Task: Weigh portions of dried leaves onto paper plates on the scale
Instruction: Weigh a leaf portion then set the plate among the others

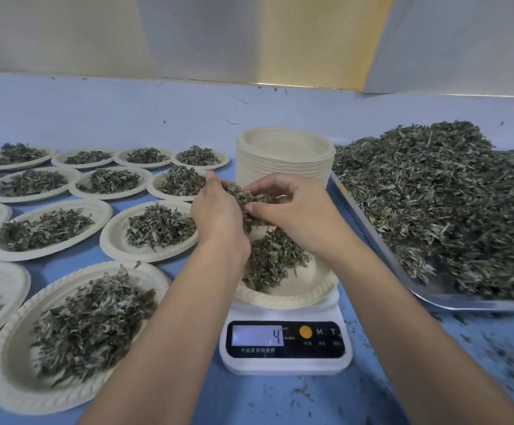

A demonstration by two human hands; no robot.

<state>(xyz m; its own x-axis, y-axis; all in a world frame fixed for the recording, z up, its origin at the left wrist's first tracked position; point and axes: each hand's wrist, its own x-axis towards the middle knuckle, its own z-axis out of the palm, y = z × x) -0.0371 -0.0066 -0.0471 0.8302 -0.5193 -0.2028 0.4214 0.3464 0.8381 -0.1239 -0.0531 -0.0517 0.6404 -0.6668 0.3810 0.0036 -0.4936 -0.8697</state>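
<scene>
A white digital scale [286, 348] stands near the front of the blue table, its display showing 4. On it lies a paper plate [307, 289] with a small heap of dried leaves [272, 259]. Above that plate my left hand [217, 210] and my right hand [292, 207] together hold a clump of dried leaves [251, 200], fingers curled round it. The big supply of dried leaves [439, 204] is heaped on a metal tray [372, 231] to the right.
A tall stack of empty paper plates [284, 154] stands just behind my hands. Several filled plates [87, 329] cover the left half of the table in rows. Leaf crumbs litter the blue table [433, 363] at front right. A wall rises at the back.
</scene>
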